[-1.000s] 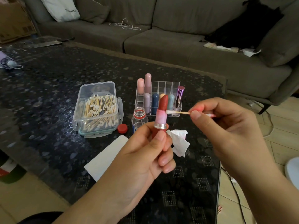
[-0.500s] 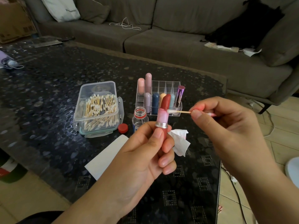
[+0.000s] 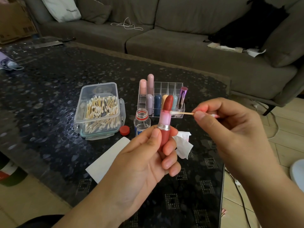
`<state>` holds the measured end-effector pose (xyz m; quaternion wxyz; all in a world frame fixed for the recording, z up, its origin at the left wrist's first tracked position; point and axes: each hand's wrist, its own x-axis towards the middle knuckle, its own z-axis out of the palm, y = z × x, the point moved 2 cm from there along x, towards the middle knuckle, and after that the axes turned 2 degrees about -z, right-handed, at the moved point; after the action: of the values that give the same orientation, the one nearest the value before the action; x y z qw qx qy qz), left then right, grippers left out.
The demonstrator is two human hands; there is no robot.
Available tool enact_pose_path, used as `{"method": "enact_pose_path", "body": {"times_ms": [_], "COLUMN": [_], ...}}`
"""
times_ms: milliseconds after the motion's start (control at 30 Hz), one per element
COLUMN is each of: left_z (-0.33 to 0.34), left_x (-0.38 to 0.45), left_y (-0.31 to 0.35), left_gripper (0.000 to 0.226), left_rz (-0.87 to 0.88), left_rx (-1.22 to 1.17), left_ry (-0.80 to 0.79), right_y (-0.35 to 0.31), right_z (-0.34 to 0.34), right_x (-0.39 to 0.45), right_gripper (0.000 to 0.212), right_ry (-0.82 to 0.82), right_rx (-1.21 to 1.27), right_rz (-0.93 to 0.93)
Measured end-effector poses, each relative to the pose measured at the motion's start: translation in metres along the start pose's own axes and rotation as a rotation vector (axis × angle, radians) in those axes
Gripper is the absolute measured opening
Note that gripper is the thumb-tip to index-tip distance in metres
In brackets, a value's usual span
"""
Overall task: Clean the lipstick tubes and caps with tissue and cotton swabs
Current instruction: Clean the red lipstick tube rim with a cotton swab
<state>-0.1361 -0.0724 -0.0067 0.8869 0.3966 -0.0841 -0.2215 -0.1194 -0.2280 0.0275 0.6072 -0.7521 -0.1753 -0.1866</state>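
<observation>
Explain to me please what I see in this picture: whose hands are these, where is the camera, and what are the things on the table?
There is no machine here. A person wears a camera on the head, looking down at their own two hands.

The left hand holds an open red lipstick upright. The fingers of the right hand pinch a cotton swab, and its white tip touches the pink part of the tube below the red stick.

On the dark table lie a clear box of cotton swabs, a small open bottle with its red cap beside it, a clear organizer holding more lipsticks, a crumpled tissue and a white sheet. Behind is a grey sofa.
</observation>
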Motion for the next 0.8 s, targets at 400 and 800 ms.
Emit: {"method": "enact_pose_path", "body": {"times_ms": [400,800], "left_z": [-0.0051,-0.0091], "left_x": [0.0016,0.0014], "left_y": [-0.0028,-0.0027], "left_gripper": [0.009,0.017], "left_rz": [0.002,0.007], "left_rx": [-0.034,-0.056], "left_ry": [-0.050,-0.121], "right_y": [0.0009,-0.0003], "right_z": [0.0029,0.0005], "right_x": [-0.0007,0.0008], "right_gripper": [0.006,0.010], "right_ry": [-0.015,-0.010], "right_rx": [0.025,0.035], "right_rz": [0.008,-0.002]}}
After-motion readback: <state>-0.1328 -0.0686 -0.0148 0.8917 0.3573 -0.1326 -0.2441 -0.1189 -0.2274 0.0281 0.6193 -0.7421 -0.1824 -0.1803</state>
